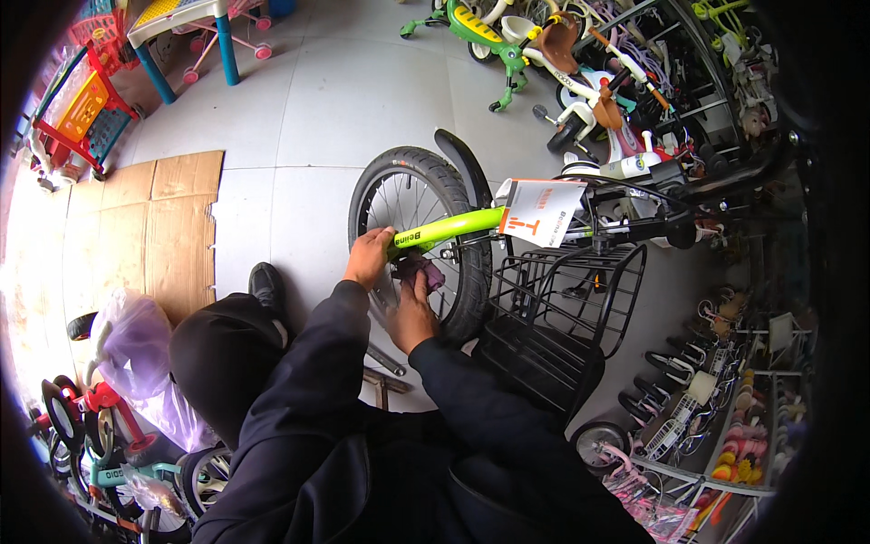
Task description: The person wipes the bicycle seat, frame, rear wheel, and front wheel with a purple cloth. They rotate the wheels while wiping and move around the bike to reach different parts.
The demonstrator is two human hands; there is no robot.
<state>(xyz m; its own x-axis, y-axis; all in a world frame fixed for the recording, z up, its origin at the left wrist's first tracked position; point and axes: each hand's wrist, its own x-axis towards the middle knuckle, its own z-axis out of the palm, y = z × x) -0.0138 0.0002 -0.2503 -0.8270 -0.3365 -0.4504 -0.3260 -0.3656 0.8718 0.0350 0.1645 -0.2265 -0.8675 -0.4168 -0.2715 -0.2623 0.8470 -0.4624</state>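
Note:
A small bicycle has its front wheel [453,304] lying in front of me, with a black tyre and wire spokes. A bright green fork [453,227] runs across that wheel to its hub. My left hand [367,258] grips the fork's lower end, thumb and fingers closed on it. Just below, my right hand [412,317] pinches a crumpled purple cloth [433,276] against the hub area. The cloth and fingers hide the axle. Above the tyre curves a black mudguard [465,168], and a white and orange card [544,210] hangs near the handlebar end.
A black wire basket [571,290] sits right of the wheel. Metal tools [387,361] lie on the floor by my right forearm. Flattened cardboard [168,222] and a purple plastic bag [145,349] are at left. Children's bikes and ride-on toys [485,36] crowd the back right.

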